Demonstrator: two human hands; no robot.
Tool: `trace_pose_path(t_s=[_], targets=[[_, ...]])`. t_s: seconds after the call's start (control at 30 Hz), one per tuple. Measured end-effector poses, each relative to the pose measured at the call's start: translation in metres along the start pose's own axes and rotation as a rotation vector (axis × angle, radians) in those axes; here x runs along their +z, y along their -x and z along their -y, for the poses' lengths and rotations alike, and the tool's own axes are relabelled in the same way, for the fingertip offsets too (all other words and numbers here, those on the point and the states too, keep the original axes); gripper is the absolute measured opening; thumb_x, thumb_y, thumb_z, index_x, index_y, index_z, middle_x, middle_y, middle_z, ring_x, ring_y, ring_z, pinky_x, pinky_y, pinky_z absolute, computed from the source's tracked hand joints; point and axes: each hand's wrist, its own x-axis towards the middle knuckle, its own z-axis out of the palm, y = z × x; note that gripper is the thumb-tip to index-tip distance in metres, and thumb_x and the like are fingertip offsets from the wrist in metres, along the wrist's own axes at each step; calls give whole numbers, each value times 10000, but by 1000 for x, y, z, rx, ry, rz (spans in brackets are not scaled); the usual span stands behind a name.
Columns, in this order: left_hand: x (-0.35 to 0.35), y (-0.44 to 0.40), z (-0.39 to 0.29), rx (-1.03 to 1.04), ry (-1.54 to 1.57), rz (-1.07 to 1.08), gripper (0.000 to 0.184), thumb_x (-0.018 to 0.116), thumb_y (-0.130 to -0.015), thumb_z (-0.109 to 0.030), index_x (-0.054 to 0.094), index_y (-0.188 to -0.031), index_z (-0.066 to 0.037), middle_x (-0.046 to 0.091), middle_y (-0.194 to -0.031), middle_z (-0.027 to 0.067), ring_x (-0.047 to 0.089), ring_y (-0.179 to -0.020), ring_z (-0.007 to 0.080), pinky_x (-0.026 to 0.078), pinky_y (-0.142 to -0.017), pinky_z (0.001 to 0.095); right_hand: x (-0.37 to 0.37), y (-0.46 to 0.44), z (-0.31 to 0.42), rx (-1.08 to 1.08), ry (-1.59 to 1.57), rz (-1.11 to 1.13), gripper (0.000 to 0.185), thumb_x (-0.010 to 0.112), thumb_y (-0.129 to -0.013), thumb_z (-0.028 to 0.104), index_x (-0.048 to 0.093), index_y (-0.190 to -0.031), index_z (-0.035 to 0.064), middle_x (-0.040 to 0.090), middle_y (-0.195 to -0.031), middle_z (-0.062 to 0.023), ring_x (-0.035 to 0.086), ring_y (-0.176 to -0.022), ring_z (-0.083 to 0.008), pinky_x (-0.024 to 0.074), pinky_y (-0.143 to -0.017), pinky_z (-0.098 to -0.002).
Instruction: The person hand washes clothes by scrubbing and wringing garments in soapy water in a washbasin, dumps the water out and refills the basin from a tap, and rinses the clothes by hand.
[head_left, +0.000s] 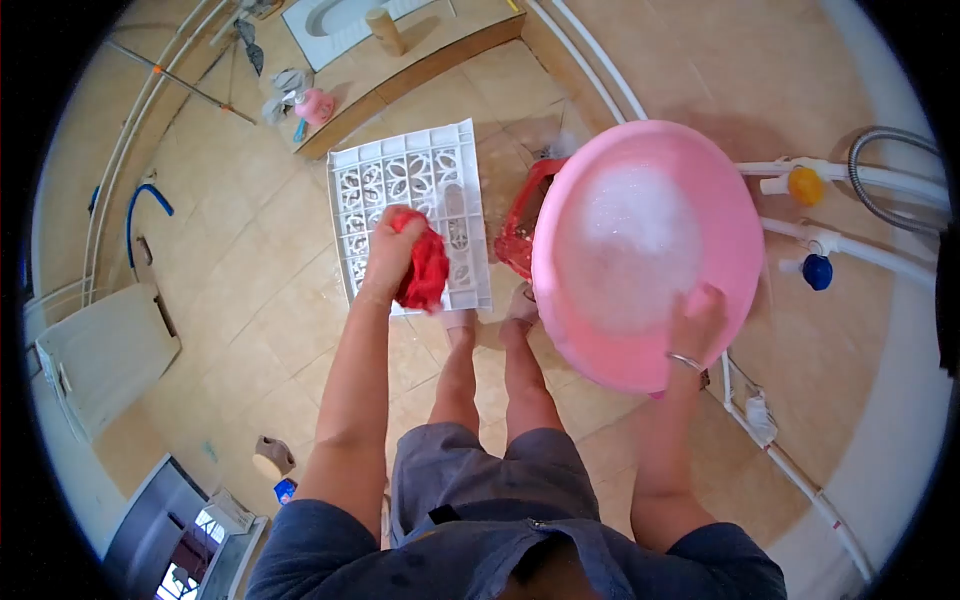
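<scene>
Head view shows the two hands apart: the left hand [393, 255] clamps a bunched red cloth [427, 270] above the white lattice rack [400, 141], clear of the pink basin [742, 200]. The cloth is out of the basin but not spread out, and foam [640, 210] remains inside. The right hand [699, 315] is blurred at the basin's near side; whether it grips anything, I cannot tell.

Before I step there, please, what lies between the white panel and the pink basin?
Between panel and basin, the head view shows a red object, one foot and floor tiles.
</scene>
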Motion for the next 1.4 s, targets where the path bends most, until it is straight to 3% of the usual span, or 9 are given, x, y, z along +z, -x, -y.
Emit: trace_pose_path(t_s=[0.03,0.13,0.23,0.7,0.87,0.93,0.97,1.13,1.4], targets=[[9,9,-6,-37,-3,158,314,533,-740,-149,470,-1008,3,558,-843,83,542,-696,144,447,-626,256,9,-3,-57,-63,32,-288,461,640,-629,187,460,-1010,0,475,-1010,-175,436,-973,-308,312,-885,-383],[51,27,-21,-86,-145,521,404,558,-735,-182,441,-1080,-7,550,-911,88,518,-803,136,426,-709,246,24,-14,-144,66,120,-262,481,634,-632,152,449,-1037,-29,497,-990,-165,472,-934,-294,368,-836,-367],[94,22,-4,-56,-41,724,347,549,-759,-172,473,-1054,-5,561,-884,66,534,-751,125,447,-658,249,23,-13,-161,472,-703,10,505,626,-616,110,438,-1055,-54,521,-968,-141,508,-869,-257,417,-756,-334],[5,66,37,-416,163,341,232,553,-740,-184,565,-831,29,581,-740,62,544,-638,127,446,-584,242,-81,55,-21,430,-1005,45,442,483,-610,14,418,-1043,-54,505,-941,-106,511,-789,-182,422,-708,-269],[-11,70,61,-413,196,317,194,533,-752,-180,564,-792,7,565,-704,52,537,-630,122,446,-566,251,-114,55,49,150,-928,72,370,459,-617,-6,449,-983,-60,530,-909,-113,518,-805,-173,408,-731,-265],[-20,72,64,-104,-167,491,172,517,-757,-167,559,-767,-1,556,-685,60,538,-623,138,451,-556,264,-120,58,79,72,-861,73,351,463,-615,-2,464,-960,-61,544,-878,-102,524,-783,-167,410,-715,-259],[-20,70,72,-475,187,379,158,509,-759,-154,555,-756,-3,555,-686,70,539,-609,154,456,-543,279,-123,61,94,-4,-781,57,311,481,-607,14,490,-912,-43,544,-827,-78,513,-741,-140,412,-679,-245],[-25,58,124,-373,491,426,163,515,-757,-168,559,-796,-17,566,-722,69,546,-609,158,458,-535,287,-123,82,157,-236,-710,47,153,500,-582,11,440,-719,-17,453,-626,-90,413,-587,-125,377,-550,-263],[-24,48,132,36,-380,452,140,543,-722,-189,573,-771,-61,573,-755,34,539,-676,137,442,-585,269,-104,95,194,-549,-501,-167,144,540,-587,16,458,-705,6,464,-550,-169,490,-497,-315,384,-457,-352]])
